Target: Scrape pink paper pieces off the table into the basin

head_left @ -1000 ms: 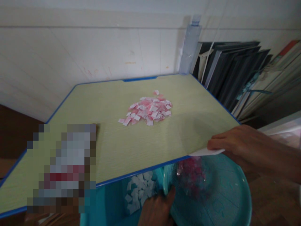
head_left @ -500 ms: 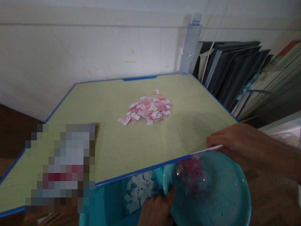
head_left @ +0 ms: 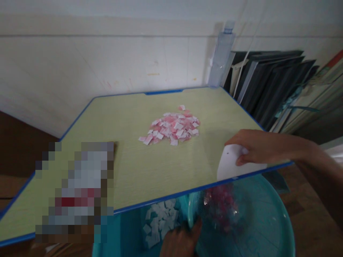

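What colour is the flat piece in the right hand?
The flat piece in the right hand is white; the head view shows it.

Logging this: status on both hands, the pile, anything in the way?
Right hand pinches white card at near edge of table. Left hand by rim of teal basket, grip unclear. Pink-and-white pieces heaped on table. Table edge partly hides basket.

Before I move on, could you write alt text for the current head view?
A right hand holds a white card at the near-right edge of a yellow-green board, right of a pile of pink and white pieces. Below, the left hand is at the rim of a round teal container, beside a teal bin.
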`<action>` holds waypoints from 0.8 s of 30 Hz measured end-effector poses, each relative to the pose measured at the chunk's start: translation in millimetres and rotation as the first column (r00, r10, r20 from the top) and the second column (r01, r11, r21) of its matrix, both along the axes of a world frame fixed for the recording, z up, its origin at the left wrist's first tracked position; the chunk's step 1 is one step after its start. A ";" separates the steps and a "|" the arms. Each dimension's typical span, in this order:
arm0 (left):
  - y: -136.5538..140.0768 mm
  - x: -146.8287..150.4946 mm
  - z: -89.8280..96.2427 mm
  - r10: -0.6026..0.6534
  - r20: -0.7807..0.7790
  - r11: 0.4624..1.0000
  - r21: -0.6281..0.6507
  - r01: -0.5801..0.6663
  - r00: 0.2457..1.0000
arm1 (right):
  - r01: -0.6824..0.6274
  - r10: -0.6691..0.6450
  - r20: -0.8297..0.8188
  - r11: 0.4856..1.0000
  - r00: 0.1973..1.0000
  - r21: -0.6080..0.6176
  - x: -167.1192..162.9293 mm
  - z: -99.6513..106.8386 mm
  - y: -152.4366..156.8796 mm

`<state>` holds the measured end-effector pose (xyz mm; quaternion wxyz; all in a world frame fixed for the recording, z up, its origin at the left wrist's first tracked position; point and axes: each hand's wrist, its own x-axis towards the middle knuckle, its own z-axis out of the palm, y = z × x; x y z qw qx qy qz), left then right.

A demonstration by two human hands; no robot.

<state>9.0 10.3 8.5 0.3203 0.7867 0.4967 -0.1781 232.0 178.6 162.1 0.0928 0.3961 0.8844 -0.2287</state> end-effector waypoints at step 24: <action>-5.4 -4.5 -19.6 -0.041 0.078 0.996 0.081 0.034 0.996 | -0.073 -0.049 0.169 0.760 0.984 0.646 -23.4 8.6 26.7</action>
